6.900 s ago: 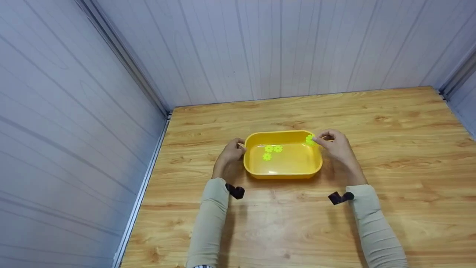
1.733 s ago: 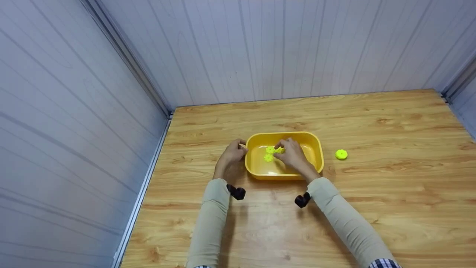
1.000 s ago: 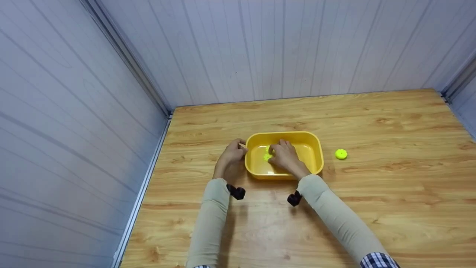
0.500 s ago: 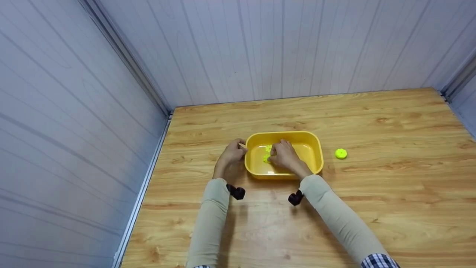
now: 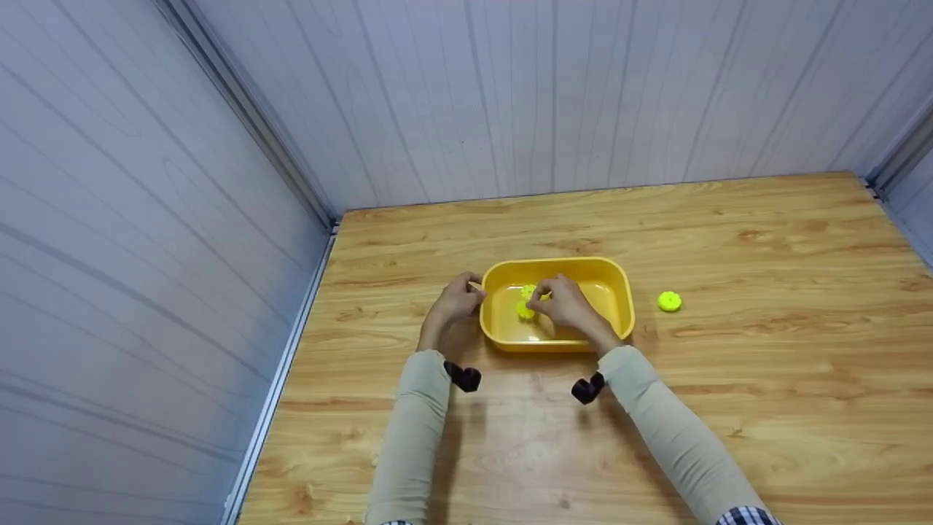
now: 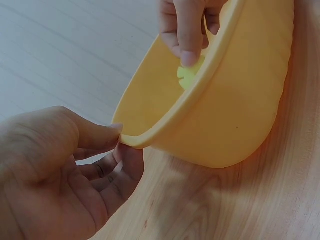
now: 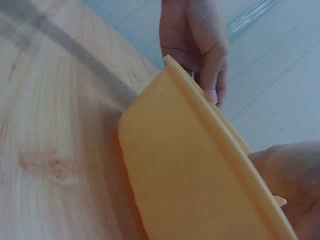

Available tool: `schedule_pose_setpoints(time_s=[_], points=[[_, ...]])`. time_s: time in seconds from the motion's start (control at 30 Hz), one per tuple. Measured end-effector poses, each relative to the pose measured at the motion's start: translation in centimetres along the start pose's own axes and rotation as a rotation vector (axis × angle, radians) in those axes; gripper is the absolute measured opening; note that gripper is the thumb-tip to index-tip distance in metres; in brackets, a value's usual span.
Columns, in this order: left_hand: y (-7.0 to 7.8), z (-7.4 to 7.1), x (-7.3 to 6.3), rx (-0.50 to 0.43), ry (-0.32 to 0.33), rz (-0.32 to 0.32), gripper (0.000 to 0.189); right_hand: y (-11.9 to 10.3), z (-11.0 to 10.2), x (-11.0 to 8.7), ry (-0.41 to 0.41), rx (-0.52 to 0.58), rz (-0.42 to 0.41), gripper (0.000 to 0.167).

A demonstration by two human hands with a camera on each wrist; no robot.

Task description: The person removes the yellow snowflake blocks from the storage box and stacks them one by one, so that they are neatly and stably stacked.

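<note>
A yellow plastic basin (image 5: 557, 345) stands on the wooden table. My left hand (image 5: 453, 300) pinches its left rim between thumb and fingers, plain in the left wrist view. Inside the basin, my right hand (image 5: 565, 302) pinches a bright yellow-green flower-shaped piece (image 6: 186, 76) by its edge. Another flower-shaped piece (image 5: 528, 291) lies on the basin floor just behind it; the right fingers partly cover this area. In the right wrist view the basin wall (image 7: 175, 165) hides the held piece.
One more yellow-green flower-shaped piece (image 5: 669, 301), thick-looking, sits on the table (image 5: 773, 328) right of the basin. Pale panel walls (image 5: 547, 95) rise behind and at the left. Both sleeves carry small black cameras (image 5: 587, 389).
A flower-shaped piece, earlier in my right fingers at the basin's right rim, now sits on the table. My right hand has reached into the basin and pinched another. The left hand stays put.
</note>
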State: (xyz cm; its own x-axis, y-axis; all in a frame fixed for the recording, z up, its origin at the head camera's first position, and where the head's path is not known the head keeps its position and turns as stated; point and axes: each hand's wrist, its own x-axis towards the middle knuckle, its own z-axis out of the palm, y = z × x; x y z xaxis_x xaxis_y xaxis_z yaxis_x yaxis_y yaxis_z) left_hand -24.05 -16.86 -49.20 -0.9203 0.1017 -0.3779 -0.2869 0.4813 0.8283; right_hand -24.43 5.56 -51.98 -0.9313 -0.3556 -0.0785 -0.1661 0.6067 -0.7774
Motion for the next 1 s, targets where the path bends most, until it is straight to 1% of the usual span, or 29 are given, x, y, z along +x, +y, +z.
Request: schedule_pose_setpoints(time_s=[0.23,0.5,0.7,1.0], points=[[0.1,0.0,0.0,0.003,-0.001,-0.01,0.029,-0.2,-1.0,-0.7,0.034,0.01,0.004,0.015],[-0.1,0.0,0.0,0.023,0.005,0.008,0.029,-0.1,-2.6,-1.5,0.069,0.05,-0.004,0.017],[-0.1,0.0,0.0,0.034,0.011,0.006,0.028,0.2,-3.6,-2.2,0.098,0.076,0.003,0.02],[-0.1,0.1,0.0,-0.008,-0.005,0.011,0.03,0.7,-5.2,-3.4,0.134,0.161,0.009,0.025]])
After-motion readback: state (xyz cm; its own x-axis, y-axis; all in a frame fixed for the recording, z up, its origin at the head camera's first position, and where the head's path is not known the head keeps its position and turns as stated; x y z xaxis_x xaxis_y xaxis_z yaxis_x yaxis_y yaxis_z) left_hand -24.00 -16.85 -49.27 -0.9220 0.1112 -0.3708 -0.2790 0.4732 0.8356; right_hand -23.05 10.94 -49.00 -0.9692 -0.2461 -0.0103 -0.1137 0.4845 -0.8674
